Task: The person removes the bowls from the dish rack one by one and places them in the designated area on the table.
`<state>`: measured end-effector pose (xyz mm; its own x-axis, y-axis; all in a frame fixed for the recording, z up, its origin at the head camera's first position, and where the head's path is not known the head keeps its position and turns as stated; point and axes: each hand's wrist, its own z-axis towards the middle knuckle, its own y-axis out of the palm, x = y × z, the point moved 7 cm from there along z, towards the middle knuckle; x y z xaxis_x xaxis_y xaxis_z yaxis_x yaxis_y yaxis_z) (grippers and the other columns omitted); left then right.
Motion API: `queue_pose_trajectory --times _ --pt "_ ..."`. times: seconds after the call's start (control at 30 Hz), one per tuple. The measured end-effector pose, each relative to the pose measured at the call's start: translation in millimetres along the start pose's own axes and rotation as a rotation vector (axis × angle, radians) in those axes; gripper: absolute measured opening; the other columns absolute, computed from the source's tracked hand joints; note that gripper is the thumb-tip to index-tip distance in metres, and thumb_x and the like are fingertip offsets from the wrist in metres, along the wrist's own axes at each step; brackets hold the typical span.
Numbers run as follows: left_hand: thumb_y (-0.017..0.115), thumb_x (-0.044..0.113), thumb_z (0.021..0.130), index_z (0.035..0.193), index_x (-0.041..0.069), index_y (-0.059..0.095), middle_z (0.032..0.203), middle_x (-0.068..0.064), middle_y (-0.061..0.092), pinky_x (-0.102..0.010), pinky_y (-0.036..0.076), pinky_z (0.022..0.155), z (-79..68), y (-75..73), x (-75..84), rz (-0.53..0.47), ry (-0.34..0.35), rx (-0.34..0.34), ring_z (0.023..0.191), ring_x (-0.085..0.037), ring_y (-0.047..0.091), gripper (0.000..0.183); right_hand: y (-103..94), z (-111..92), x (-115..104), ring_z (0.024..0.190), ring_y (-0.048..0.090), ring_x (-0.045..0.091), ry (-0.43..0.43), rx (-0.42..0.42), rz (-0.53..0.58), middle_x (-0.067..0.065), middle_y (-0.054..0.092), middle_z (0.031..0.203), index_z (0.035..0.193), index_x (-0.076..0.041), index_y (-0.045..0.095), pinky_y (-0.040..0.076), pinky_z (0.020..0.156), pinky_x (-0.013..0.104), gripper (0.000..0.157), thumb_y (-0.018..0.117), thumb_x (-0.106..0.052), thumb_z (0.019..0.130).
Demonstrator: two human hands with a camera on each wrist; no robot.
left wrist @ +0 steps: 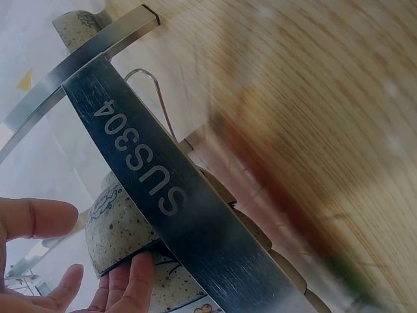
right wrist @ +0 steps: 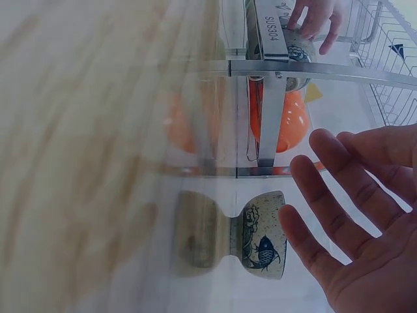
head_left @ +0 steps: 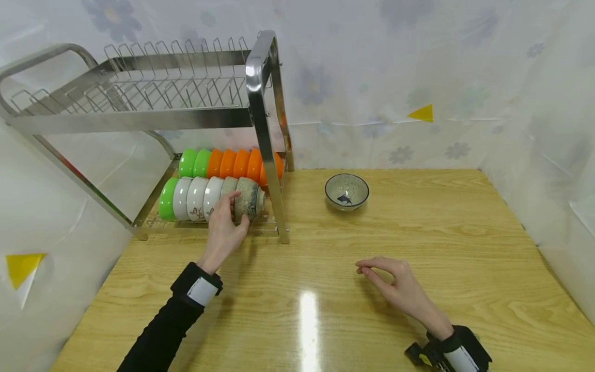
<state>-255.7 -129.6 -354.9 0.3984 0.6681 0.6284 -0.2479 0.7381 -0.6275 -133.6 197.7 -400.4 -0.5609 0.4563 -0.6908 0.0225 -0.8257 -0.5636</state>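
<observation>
In the rack's lower tier my left hand (head_left: 225, 230) touches the end speckled bowl (head_left: 246, 199), which lies on its side. Its fingertips (left wrist: 140, 280) meet that bowl's dark rim in the left wrist view, while the thumb stands apart from the surface. My right hand (head_left: 402, 287) hovers over the wooden table with loosely bent fingers, holding nothing. Beyond it, a second speckled bowl (head_left: 346, 192) with a dark fish inside sits upright on the table; the right wrist view shows a fish on its outside (right wrist: 264, 244) too.
The two-tier metal rack (head_left: 135, 120) stands at left, its wire upper tier above my left hand. Behind the front row, which holds white bowls (head_left: 196, 199) and a green bowl (head_left: 167, 199), runs a row of orange bowls (head_left: 228, 163) and green bowls (head_left: 188, 163). Patterned sheeting borders the table.
</observation>
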Motion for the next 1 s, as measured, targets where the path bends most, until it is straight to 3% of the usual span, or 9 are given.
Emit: queue_pose_trajectory --times 0.13,0.43,0.77,1.0 --pt "0.065 -0.003 0.08 0.13 -0.006 0.048 0.114 -0.027 0.055 -0.052 0.044 0.076 0.7 -0.4 0.1 0.001 0.008 0.001 0.093 -0.037 0.05 0.053 0.9 -0.6 0.9 0.086 0.067 0.013 0.005 -0.003 0.01 0.007 0.074 0.091 0.103 0.003 0.07 0.059 0.07 0.043 0.021 0.063 0.011 0.085" --pt "0.063 -0.004 0.08 0.13 -0.007 0.048 0.113 -0.026 0.055 -0.051 0.042 0.074 0.6 0.2 -1.8 -0.002 0.009 0.003 0.091 -0.036 0.049 0.052 2.0 -0.5 1.2 0.087 0.067 0.012 -0.011 0.0 0.01 0.004 0.074 0.092 0.103 0.002 0.071 0.057 0.075 0.023 0.021 0.063 0.011 0.085" --pt "0.063 -0.005 0.08 0.13 -0.007 0.048 0.108 -0.025 0.056 -0.047 0.041 0.071 0.6 -0.4 -0.4 0.001 0.016 0.005 0.087 -0.035 0.049 0.051 3.6 -1.2 2.8 0.087 0.067 0.013 0.011 -0.007 0.011 0.006 0.074 0.092 0.103 0.002 0.071 0.059 0.071 0.041 0.02 0.063 0.01 0.086" --pt "0.062 -0.004 0.081 0.13 -0.007 0.048 0.114 -0.026 0.055 -0.051 0.043 0.075 0.8 -0.2 -0.7 -0.002 0.004 -0.005 0.091 -0.035 0.05 0.051 4.7 -0.6 1.8 0.087 0.068 0.013 0.011 -0.014 0.014 0.008 0.074 0.092 0.103 0.003 0.071 0.059 0.073 0.036 0.021 0.063 0.011 0.085"
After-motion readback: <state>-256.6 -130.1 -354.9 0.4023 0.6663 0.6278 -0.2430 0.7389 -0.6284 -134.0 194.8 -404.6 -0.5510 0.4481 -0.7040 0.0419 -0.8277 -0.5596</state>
